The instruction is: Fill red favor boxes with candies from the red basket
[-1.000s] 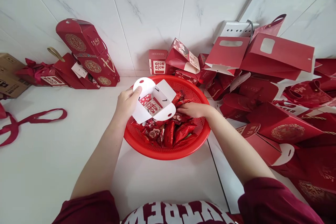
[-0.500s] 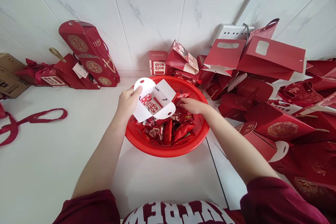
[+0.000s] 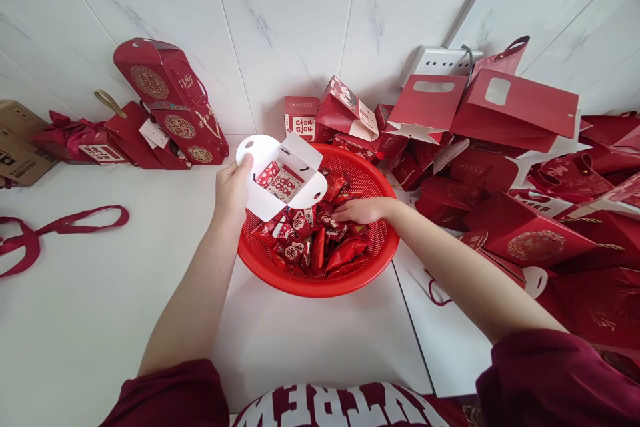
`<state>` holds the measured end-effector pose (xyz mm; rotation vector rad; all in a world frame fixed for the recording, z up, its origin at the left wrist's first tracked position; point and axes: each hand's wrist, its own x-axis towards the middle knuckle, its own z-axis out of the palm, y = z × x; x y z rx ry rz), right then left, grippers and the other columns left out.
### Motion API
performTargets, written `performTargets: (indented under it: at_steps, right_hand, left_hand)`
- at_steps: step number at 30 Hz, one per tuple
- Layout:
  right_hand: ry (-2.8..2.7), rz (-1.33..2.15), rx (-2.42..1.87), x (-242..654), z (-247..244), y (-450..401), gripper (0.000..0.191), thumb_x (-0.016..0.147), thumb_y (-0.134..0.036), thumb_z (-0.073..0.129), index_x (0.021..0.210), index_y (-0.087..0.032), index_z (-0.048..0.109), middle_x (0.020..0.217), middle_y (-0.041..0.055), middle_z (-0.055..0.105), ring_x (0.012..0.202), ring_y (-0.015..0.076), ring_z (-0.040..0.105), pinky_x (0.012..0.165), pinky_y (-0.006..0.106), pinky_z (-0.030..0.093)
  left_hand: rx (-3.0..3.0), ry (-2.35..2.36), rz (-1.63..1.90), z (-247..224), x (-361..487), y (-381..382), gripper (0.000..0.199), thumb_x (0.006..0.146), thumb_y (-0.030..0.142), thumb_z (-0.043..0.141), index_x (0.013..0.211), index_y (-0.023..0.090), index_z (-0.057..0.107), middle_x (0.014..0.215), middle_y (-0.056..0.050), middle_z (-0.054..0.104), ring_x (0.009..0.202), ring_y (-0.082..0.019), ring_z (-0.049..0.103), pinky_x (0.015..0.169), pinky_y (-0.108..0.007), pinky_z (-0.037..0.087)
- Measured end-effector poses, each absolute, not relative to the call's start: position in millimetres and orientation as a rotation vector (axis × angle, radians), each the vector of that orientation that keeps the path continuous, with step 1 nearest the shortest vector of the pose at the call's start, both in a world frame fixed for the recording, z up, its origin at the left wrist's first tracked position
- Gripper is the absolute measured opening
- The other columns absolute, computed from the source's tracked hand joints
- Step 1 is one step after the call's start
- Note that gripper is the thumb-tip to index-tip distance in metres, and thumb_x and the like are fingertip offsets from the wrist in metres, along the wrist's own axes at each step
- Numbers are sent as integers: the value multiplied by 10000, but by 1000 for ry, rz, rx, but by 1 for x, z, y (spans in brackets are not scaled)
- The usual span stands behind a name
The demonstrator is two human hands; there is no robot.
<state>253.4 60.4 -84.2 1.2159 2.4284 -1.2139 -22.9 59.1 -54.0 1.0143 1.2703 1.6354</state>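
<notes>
My left hand [image 3: 232,188] grips a small open gift box [image 3: 261,199] by one white flap, thumb on the inside. The box tilts toward me over the left rim of a red plastic basket [image 3: 320,288]. Inside it lie a red polka-dot packet [image 3: 267,175] and a packet with red characters [image 3: 285,184]. My right hand [image 3: 364,211] is palm down in the basket, its fingers stretched out over the wrapped sweets [image 3: 319,248]. Its fingertips touch the red wrappers, and their undersides are hidden.
Red gift boxes [image 3: 530,233] crowd the counter's right side, with more behind the basket against the tiled wall. A power strip [image 3: 443,61] leans there. At left stand a tall red box [image 3: 173,103], a cardboard carton [image 3: 23,143] and a loose red ribbon [image 3: 75,221].
My left hand has moved the box left and slightly up, uncovering more of the sweets. My right hand has shifted slightly down and left in the basket, its fingers now flatter.
</notes>
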Motion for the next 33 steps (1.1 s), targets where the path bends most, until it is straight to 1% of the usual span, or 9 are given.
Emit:
performTargets:
  at_steps: [4,7,10,12,15,17,21,26,33]
  right_hand:
    - [2411,-1336,1101,253,-78,55,382,978,-409,525,1177,-179,757,1249,68,726,1149,238,663,1033,302,474]
    - [2414,-1406,1099,254,-75,52,388,975,-447,521,1157,-205,765,1245,59,727,1163,235,656,1044,311,473]
    - [2410,-1466,1087,255,-71,50,382,949,-461,560,1185,-225,746,1227,41,730,1137,218,663,996,294,499]
    - [2367,-1519,1044,255,-68,48,398,915,-451,608,1205,-205,726,1179,43,741,1069,205,681,914,271,524]
    - [2314,-1584,916,256,-62,46,383,864,-394,664,1153,-152,732,1059,51,760,950,196,686,817,257,523]
    - [2336,-1625,830,257,-58,45,369,839,-325,682,1159,-146,729,1079,52,753,978,195,674,849,253,507]
    - [2345,-1811,659,258,-53,43,435,822,-208,682,1254,-156,672,1262,72,685,1124,186,625,947,249,466]
    - [2327,-1944,715,259,-57,41,379,776,-215,754,1139,-144,671,1097,59,689,969,154,632,880,256,490]
    - [2294,-2127,838,262,-66,41,388,780,-328,797,1097,-157,654,1032,44,689,926,160,644,855,287,506]
  left_hand:
    - [1017,1293,1604,-52,-22,56,348,738,471,754,820,134,727,735,-55,708,591,-175,652,501,-254,513]
    - [1046,1309,1556,-50,-22,54,348,750,480,736,820,140,721,758,-64,716,612,-185,663,519,-266,527]
    - [1090,1344,1535,-51,-22,54,376,768,507,711,863,143,725,786,-70,724,649,-196,675,539,-270,533]
    - [1108,1362,1534,-53,-23,56,380,772,509,708,872,142,725,786,-67,721,659,-195,674,541,-266,527]
    - [1102,1374,1530,-53,-24,56,370,769,505,712,840,142,721,755,-61,709,630,-185,658,516,-259,509]
    - [1088,1370,1528,-52,-24,56,361,764,498,718,827,143,720,752,-62,708,620,-181,653,510,-257,509]
    - [1087,1367,1517,-50,-22,55,351,777,491,709,833,144,716,757,-65,710,613,-182,654,505,-262,516]
    - [1101,1359,1522,-51,-22,55,360,777,500,709,836,145,710,726,-57,699,589,-179,647,481,-262,510]
    - [1081,1364,1503,-50,-21,53,344,767,486,711,813,145,707,724,-58,692,589,-180,637,488,-265,498]
